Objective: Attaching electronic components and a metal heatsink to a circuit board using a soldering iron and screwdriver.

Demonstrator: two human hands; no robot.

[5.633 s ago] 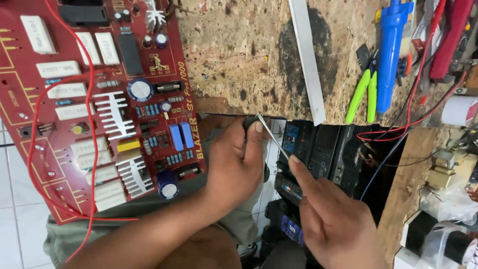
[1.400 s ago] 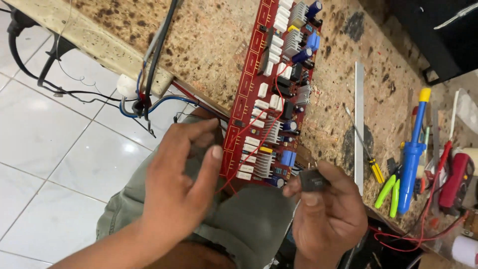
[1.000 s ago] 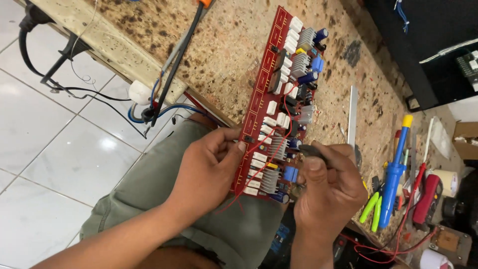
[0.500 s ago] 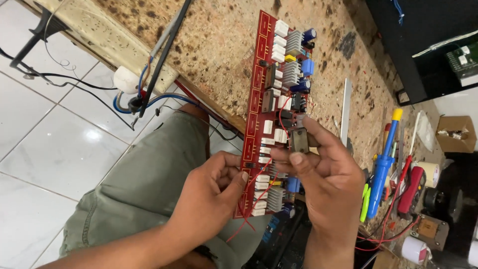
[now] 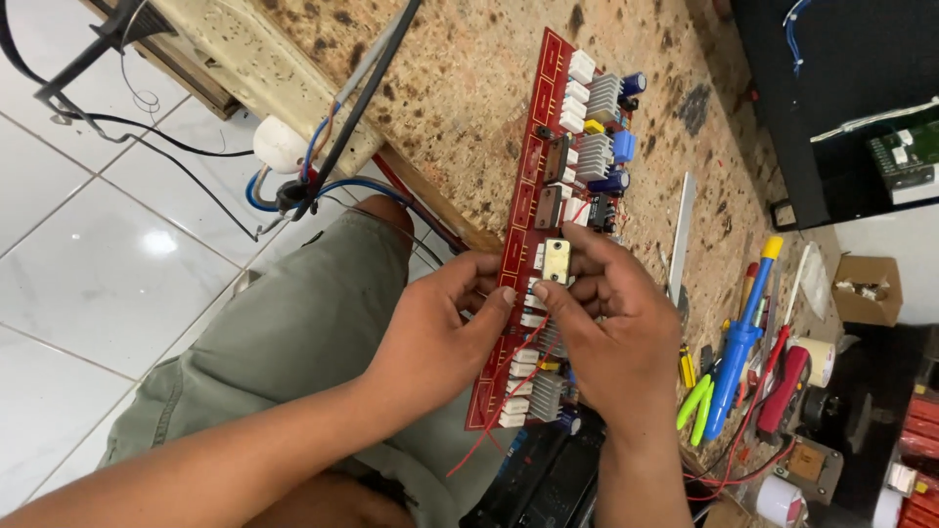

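Note:
A long red circuit board [image 5: 548, 147] lies across the chipboard workbench [image 5: 460, 88], its near end over my lap. My left hand [image 5: 445, 328] grips the board's left edge, thumb on top. My right hand [image 5: 606, 323] rests over the middle of the board, its thumb and fingers pinching a small flat metal-backed component [image 5: 557, 260] against the board. White connectors, finned heat sinks and blue capacitors [image 5: 623, 147] crowd the board. Thin red wires [image 5: 509, 391] trail from its near end.
To the right lie a blue desoldering pump [image 5: 741, 337], green-handled pliers [image 5: 696, 403], a red tool [image 5: 782, 386], a white strip [image 5: 682, 235] and a small cardboard box [image 5: 866, 288]. Cables and a white plug [image 5: 284, 147] hang at the bench edge. A black case [image 5: 831, 108] stands behind.
The view has swung over the red board. My right hand carried the small component onto the board's middle; my left hand shifted from my lap to the board's left edge.

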